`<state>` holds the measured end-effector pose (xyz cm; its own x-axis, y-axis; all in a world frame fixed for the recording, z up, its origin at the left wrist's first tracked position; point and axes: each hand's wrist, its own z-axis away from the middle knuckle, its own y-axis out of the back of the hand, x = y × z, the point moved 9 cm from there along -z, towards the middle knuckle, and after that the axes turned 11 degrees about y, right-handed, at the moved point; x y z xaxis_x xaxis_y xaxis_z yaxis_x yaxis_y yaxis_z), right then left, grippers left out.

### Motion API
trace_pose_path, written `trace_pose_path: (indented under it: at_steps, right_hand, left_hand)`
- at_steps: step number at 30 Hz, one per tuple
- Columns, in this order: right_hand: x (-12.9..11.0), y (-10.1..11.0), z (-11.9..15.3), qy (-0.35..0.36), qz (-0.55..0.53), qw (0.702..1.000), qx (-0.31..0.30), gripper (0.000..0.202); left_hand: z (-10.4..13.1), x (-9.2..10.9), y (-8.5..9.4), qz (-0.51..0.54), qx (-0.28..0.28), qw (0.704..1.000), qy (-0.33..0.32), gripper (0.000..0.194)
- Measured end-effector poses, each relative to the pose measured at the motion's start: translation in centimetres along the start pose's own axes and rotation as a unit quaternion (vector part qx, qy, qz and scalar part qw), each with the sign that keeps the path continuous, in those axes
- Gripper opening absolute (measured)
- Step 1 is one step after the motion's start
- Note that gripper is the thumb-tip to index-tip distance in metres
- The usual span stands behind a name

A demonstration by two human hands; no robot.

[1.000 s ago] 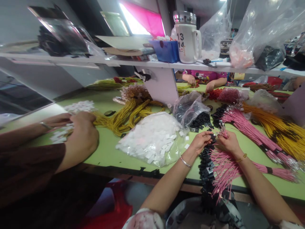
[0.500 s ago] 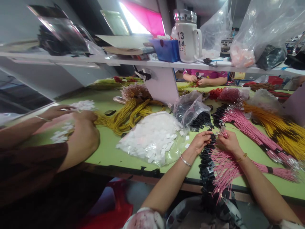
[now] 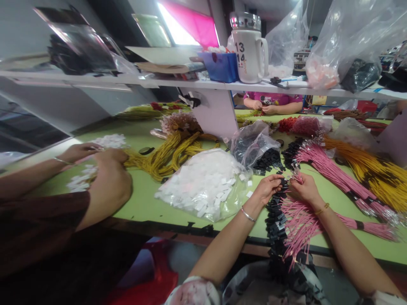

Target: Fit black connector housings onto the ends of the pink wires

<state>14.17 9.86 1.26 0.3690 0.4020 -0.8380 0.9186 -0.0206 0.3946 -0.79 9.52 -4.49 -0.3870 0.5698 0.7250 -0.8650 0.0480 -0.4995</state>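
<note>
My left hand [image 3: 269, 188] pinches a small black connector housing [image 3: 283, 181] at the top of a heap of them. Close beside it, my right hand [image 3: 305, 188] is closed on the ends of some pink wires [image 3: 296, 174] with metal terminals. The two hands almost meet, and whether a wire tip sits inside the housing is too small to tell. Loose pink wires [image 3: 300, 224] hang below my right hand over the table edge. A long pile of black housings [image 3: 275, 216] runs down from my left hand past the edge.
Left of my hands lies a clear bag of white connectors [image 3: 203, 182]. Bundled pink wires [image 3: 337, 173] and yellow wires [image 3: 375, 178] lie at right. A co-worker's hands [image 3: 111, 169] work at left near yellow wires [image 3: 165, 156]. A shelf [image 3: 178, 82] with a mug [image 3: 249, 51] spans above.
My hands hold nearly the same pose, close together at the black housing. At left, the co-worker's far hand has shifted slightly.
</note>
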Motion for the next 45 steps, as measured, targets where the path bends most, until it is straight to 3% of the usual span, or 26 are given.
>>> trace_pose_path:
  at_steps: [9,16,20,23,27,31,38,40,41,45]
  right_hand:
    - [0.0,-0.9,0.3,0.02,0.012,0.999,-0.046,0.011]
    - [0.4,-1.3,0.1,0.006,-0.027,0.997,-0.065,0.011]
    - [0.4,-1.4,0.2,0.01,-0.038,0.997,-0.066,0.015]
    - [0.2,-0.2,-0.2,0.004,-0.05,0.999,-0.02,0.023]
    - [1.4,0.2,-0.3,-0.063,-0.137,0.989,0.007,0.033]
    - [2.3,-1.1,0.1,-0.099,-0.226,0.969,-0.022,0.032]
    - [2.5,-1.6,0.4,-0.115,-0.248,0.961,-0.034,0.037]
    - [2.5,-1.6,0.5,-0.12,-0.242,0.962,-0.034,0.038]
    - [2.5,-1.7,0.5,-0.121,-0.239,0.963,-0.036,0.038]
    - [2.3,-2.0,0.5,-0.11,-0.243,0.963,-0.048,0.038]
  left_hand:
    - [0.1,0.4,-0.1,-0.083,0.067,0.991,-0.075,0.012]
    - [-0.3,0.0,0.0,-0.062,0.064,0.995,-0.054,0.012]
    - [0.0,0.1,-0.2,-0.112,0.046,0.991,-0.054,0.012]
    - [0.1,0.8,0.2,-0.193,0.032,0.98,-0.048,0.009]
    - [-0.4,4.0,1.9,-0.324,0.135,0.927,-0.136,0.005]
    - [-2.5,5.9,1.2,-0.42,0.203,0.855,-0.229,0.01]
    - [-5.8,4.6,0.3,-0.559,0.223,0.773,-0.2,0.012]
    - [-5.6,4.4,0.5,-0.542,0.218,0.787,-0.199,0.017]
    - [-5.4,4.3,0.6,-0.512,0.21,0.808,-0.2,0.02]
    - [-4.5,3.5,1.0,-0.288,0.121,0.938,-0.152,0.025]
